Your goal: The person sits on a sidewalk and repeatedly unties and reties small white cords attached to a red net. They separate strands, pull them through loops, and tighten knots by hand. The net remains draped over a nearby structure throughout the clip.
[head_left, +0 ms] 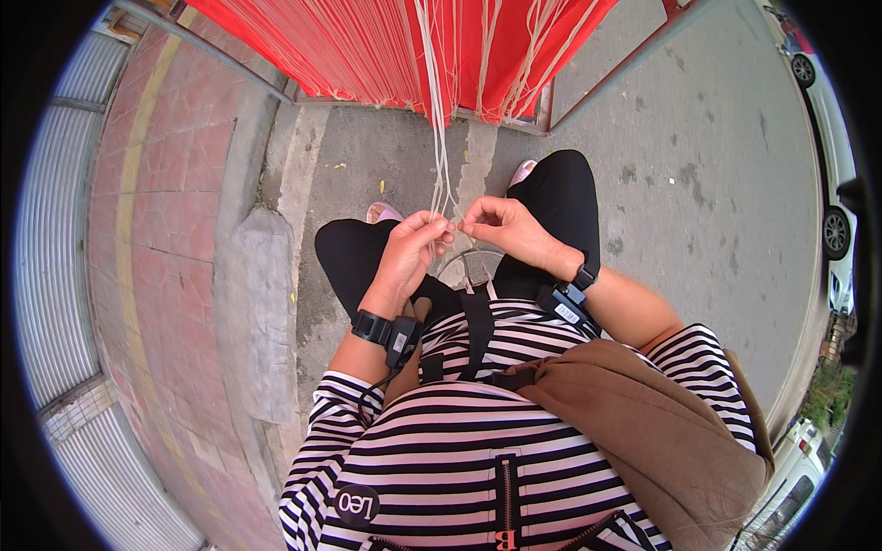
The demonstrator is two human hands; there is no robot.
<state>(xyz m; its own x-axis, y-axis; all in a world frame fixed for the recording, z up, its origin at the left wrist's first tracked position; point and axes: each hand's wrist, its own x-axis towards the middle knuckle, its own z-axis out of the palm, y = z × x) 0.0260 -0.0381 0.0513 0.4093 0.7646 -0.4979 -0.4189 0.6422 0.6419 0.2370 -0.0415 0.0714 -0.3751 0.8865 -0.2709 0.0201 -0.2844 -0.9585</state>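
**Student:** How is each hand closed?

**Tutor:** The left hand (pixel 418 241) clasps white strands (pixel 438 151) between thumb and curled fingers. The right hand (pixel 503 225), its fingertips just beside the left's, pinches at the same strands with thumb and forefinger.

**Student:** Where do the strands lie?

**Tutor:** They run, gathered, from the grip up across a red cloth (pixel 469 64) at the top edge. Further pale threads (pixel 344 55) cover the cloth, dense at left, looser at right; a metal frame (pixel 632 66) flanks it.

**Student:** And the surroundings?

**Tutor:** Spread knees in black trousers (pixel 562 193) bracket the hands above grey pavement (pixel 717 184). Red paving (pixel 170 266) occupies the left; a white car (pixel 831 151) stands at the right rim.
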